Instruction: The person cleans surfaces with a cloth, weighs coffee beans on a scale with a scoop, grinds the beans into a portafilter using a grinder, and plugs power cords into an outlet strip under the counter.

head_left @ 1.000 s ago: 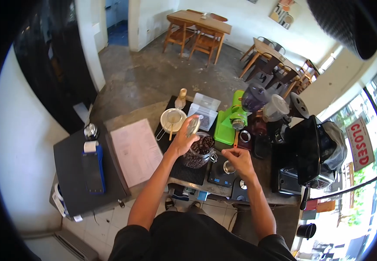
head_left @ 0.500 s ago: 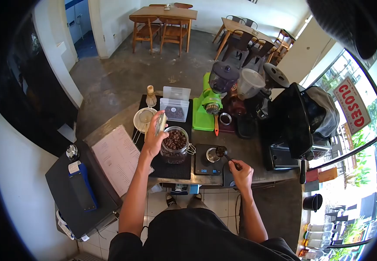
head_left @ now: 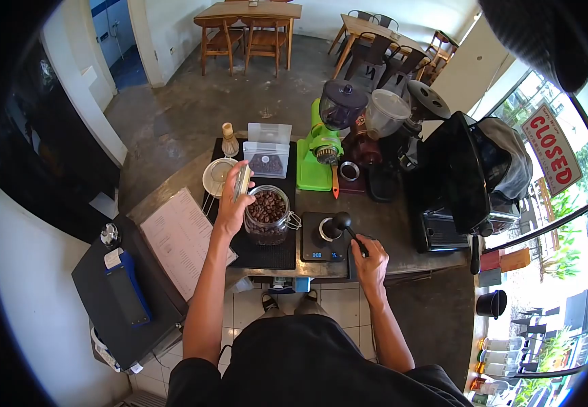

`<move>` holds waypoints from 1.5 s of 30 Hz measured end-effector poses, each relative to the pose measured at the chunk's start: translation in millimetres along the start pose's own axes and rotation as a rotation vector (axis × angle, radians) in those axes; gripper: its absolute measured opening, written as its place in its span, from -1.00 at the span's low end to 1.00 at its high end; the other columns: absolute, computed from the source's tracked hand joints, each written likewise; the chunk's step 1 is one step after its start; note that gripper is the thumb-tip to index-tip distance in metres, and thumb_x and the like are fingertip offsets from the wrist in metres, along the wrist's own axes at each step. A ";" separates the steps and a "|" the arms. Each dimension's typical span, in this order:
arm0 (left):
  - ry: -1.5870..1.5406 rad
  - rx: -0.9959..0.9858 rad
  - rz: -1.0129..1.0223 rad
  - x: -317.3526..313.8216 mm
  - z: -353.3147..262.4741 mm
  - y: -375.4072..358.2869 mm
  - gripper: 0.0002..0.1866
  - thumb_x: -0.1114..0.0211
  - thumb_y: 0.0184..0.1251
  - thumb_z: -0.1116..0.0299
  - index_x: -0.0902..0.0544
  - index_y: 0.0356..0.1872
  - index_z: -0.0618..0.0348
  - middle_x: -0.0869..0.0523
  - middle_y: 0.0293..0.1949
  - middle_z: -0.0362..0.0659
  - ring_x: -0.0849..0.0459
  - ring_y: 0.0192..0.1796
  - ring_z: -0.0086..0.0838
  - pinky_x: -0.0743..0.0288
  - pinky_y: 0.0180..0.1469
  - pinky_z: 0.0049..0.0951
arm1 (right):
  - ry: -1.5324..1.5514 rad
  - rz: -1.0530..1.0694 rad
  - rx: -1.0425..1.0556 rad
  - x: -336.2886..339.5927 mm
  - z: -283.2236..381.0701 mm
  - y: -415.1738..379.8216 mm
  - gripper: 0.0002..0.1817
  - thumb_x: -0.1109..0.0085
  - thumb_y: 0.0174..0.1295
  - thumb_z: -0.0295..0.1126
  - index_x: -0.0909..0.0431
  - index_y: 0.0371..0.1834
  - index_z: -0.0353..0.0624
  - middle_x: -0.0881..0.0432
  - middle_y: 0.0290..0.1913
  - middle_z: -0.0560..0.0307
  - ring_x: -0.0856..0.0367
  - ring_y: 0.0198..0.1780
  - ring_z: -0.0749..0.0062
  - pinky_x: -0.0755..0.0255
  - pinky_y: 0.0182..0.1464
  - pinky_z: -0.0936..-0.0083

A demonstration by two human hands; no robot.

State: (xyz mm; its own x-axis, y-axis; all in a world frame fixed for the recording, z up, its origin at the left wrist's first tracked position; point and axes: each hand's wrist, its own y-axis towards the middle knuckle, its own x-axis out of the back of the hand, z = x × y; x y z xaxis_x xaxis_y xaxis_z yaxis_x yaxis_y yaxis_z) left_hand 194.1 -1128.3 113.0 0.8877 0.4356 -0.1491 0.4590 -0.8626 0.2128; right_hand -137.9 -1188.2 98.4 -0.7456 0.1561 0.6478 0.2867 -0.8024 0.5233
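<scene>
Sunlit café counter, chairs and tables beyond: you stand at the bar top [head_left: 402, 261] with a glass jar of coffee beans [head_left: 267, 216] open on the black mat [head_left: 270, 254]. Your left hand [head_left: 231, 211] is curled around the jar's lid [head_left: 242, 182], held up on edge just beside the jar's rim. Your right hand [head_left: 370, 261] is closed around the handle of a dark scoop [head_left: 342, 222], its bowl tipped over the small metal cup [head_left: 326, 230] that sits on the digital scale [head_left: 323, 239]. The scale's display is lit, though its figures are too small to read. Judging by this, beans are out of the jar and going into the cup; the weighing looks under way, while the jar is not yet closed and the green grinder [head_left: 315, 157] behind stands untouched.
</scene>
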 end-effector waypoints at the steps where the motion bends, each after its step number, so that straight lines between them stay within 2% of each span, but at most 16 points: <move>1: -0.001 -0.001 -0.003 -0.1 -0.1 0.0 -0.20 -0.14 -0.08 0.44 -0.29 0.38 0.01 -0.44 0.12 -0.06 -0.47 0.06 -0.34 -0.43 0.13 -0.32 | 0.014 -0.015 0.001 1.2 2.4 1.1 -0.81 -0.37 0.11 -0.46 -0.68 -0.21 -0.22 -0.60 -0.46 -0.06 -0.59 -0.50 0.10 -0.44 -0.43 0.31; 3: -0.002 -0.001 -0.006 -0.4 -0.1 0.0 -0.20 -0.14 -0.09 0.43 -0.29 0.38 0.02 -0.44 0.12 -0.05 -0.48 0.06 -0.34 -0.42 0.13 -0.32 | 0.028 -0.030 0.002 2.7 7.1 4.6 -0.81 -0.37 0.11 -0.46 -0.67 -0.21 -0.22 -0.61 -0.45 -0.06 -0.59 -0.49 0.10 -0.45 -0.42 0.33; 5: -0.014 -0.003 -0.009 -0.6 0.1 -0.3 -0.20 -0.14 -0.09 0.43 -0.29 0.37 0.03 -0.44 0.13 -0.04 -0.47 0.07 -0.33 -0.41 0.15 -0.32 | 0.071 -0.082 -0.041 3.3 10.3 9.0 -0.80 -0.38 0.09 -0.47 -0.67 -0.23 -0.27 -0.64 -0.45 -0.01 -0.60 -0.48 0.31 -0.46 -0.36 0.48; 9: -0.018 -0.001 -0.006 0.2 1.1 0.6 -0.21 -0.13 -0.09 0.43 -0.30 0.36 0.05 -0.43 0.14 -0.05 -0.46 0.12 -0.33 -0.39 0.19 -0.33 | 0.125 -0.065 -0.139 4.2 15.8 16.3 -0.80 -0.35 0.13 -0.44 -0.66 -0.18 -0.23 -0.64 -0.42 -0.03 -0.61 -0.47 0.24 -0.47 -0.38 0.44; 15: -0.007 -0.024 -0.007 -1.4 -0.5 1.0 -0.23 -0.14 -0.07 0.40 -0.32 0.35 0.06 -0.40 0.18 -0.07 -0.45 0.17 -0.34 -0.37 0.24 -0.31 | 0.211 0.060 -0.314 10.8 48.7 33.5 -0.78 -0.34 0.16 -0.42 -0.64 -0.15 -0.25 -0.64 -0.44 0.01 -0.57 -0.48 0.41 -0.45 -0.39 0.49; 18: 0.024 0.023 -0.039 -6.0 -6.5 -1.3 -0.16 -0.12 -0.14 0.30 -0.29 0.40 0.02 -0.48 0.12 -0.05 -0.49 0.08 -0.37 -0.34 0.19 -0.35 | 0.279 0.131 -0.226 9.6 71.6 47.4 -0.77 -0.33 0.18 -0.42 -0.64 -0.13 -0.27 -0.67 -0.41 0.00 -0.60 -0.47 0.44 -0.47 -0.39 0.49; 21: 0.033 0.014 -0.035 -5.3 -6.6 -1.6 -0.17 -0.10 -0.10 0.40 -0.28 0.40 0.02 -0.48 0.12 -0.07 -0.49 0.08 -0.40 -0.36 0.15 -0.42 | 0.337 0.195 0.232 -2.2 95.7 63.6 -0.78 -0.31 0.17 -0.45 -0.64 -0.13 -0.26 -0.69 -0.37 -0.01 -0.66 -0.46 0.22 -0.53 -0.39 0.39; 24: 0.044 -0.006 -0.029 -4.8 -5.0 -2.4 -0.19 -0.05 -0.07 0.51 -0.27 0.42 0.00 -0.48 0.12 -0.09 -0.49 0.07 -0.45 -0.37 0.09 -0.51 | 0.117 0.315 0.383 -8.1 131.5 73.1 -0.82 -0.30 0.17 -0.44 -0.67 -0.18 -0.24 -0.60 -0.45 -0.02 -0.59 -0.52 0.12 -0.50 -0.44 0.34; 27: 0.040 0.011 -0.020 -3.2 -5.2 -2.9 -0.24 -0.14 -0.03 0.53 -0.31 0.37 0.02 -0.42 0.14 -0.10 -0.50 0.08 -0.35 -0.41 0.19 -0.37 | -0.062 0.366 0.395 -31.4 142.9 71.9 -0.91 -0.22 0.16 -0.47 -0.63 -0.29 -0.23 -0.53 -0.48 -0.04 -0.58 -0.48 -0.04 -0.51 -0.43 0.23; 30: 0.080 -0.033 -0.011 -4.1 -4.9 -3.0 -0.20 -0.07 -0.05 0.51 -0.27 0.41 0.00 -0.45 0.13 -0.10 -0.46 0.06 -0.46 -0.39 0.04 -0.51 | -0.200 0.397 0.417 -55.1 140.5 68.7 -0.95 -0.16 0.17 -0.48 -0.57 -0.40 -0.22 -0.54 -0.47 -0.08 -0.59 -0.45 -0.09 -0.51 -0.40 0.17; 33: 0.093 -0.062 -0.012 -1.9 -1.8 -1.6 -0.21 -0.09 -0.05 0.46 -0.27 0.40 0.02 -0.44 0.13 -0.11 -0.46 0.08 -0.43 -0.39 0.08 -0.45 | -0.116 0.452 0.368 -65.5 137.3 69.2 -0.88 -0.20 0.16 -0.43 -0.63 -0.36 -0.26 -0.61 -0.46 -0.12 -0.63 -0.42 -0.10 -0.53 -0.35 0.17; 38: 0.070 -0.050 0.001 -1.5 -1.8 -2.7 -0.21 -0.12 -0.05 0.41 -0.27 0.39 0.03 -0.44 0.10 -0.12 -0.47 0.09 -0.39 -0.38 0.13 -0.41 | 0.292 0.449 -0.109 -46.2 124.9 80.7 -0.77 -0.29 0.13 -0.35 -0.71 -0.26 -0.30 -0.71 -0.40 -0.16 -0.75 -0.31 0.19 -0.55 -0.28 0.38; 39: 0.067 -0.050 0.006 -2.6 -3.1 -3.1 -0.21 -0.12 -0.05 0.41 -0.27 0.39 0.03 -0.44 0.10 -0.12 -0.47 0.09 -0.39 -0.38 0.13 -0.41 | 0.303 0.398 -0.086 -47.4 114.0 78.7 -0.74 -0.32 0.15 -0.31 -0.71 -0.25 -0.31 -0.73 -0.45 -0.01 -0.71 -0.41 0.43 -0.48 -0.36 0.52; 42: 0.060 -0.044 -0.002 -4.7 -7.6 -4.7 -0.20 -0.12 -0.06 0.40 -0.27 0.40 0.03 -0.45 0.11 -0.11 -0.47 0.08 -0.39 -0.38 0.13 -0.41 | 0.509 0.492 -0.350 -35.9 98.9 78.3 -0.73 -0.34 0.18 -0.31 -0.71 -0.23 -0.35 -0.69 -0.49 0.20 -0.57 -0.49 0.64 -0.37 -0.43 0.65; 43: 0.060 -0.041 -0.010 -5.2 -9.4 -5.1 -0.19 -0.12 -0.07 0.39 -0.27 0.40 0.03 -0.46 0.12 -0.09 -0.48 0.08 -0.39 -0.38 0.13 -0.40 | 0.582 0.538 -0.500 -27.7 96.4 77.0 -0.72 -0.35 0.17 -0.32 -0.70 -0.22 -0.36 -0.72 -0.42 0.18 -0.59 -0.35 0.69 -0.43 -0.30 0.71; 45: 0.063 -0.056 -0.021 -5.0 -7.8 -3.3 -0.17 -0.13 -0.10 0.37 -0.27 0.41 0.03 -0.47 0.15 -0.05 -0.48 0.08 -0.38 -0.38 0.15 -0.38 | 0.636 0.462 -0.535 -18.1 86.5 67.9 -0.72 -0.36 0.17 -0.33 -0.70 -0.20 -0.36 -0.71 -0.42 0.19 -0.59 -0.36 0.69 -0.42 -0.30 0.72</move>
State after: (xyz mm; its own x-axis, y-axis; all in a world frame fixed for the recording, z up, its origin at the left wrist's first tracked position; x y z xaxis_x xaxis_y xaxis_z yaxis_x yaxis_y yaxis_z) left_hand 188.5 -1125.5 120.6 0.8777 0.4700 -0.0937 0.4770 -0.8381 0.2647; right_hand -52.8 -1195.7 170.1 -0.8604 -0.4587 0.2220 0.4392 -0.8884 -0.1337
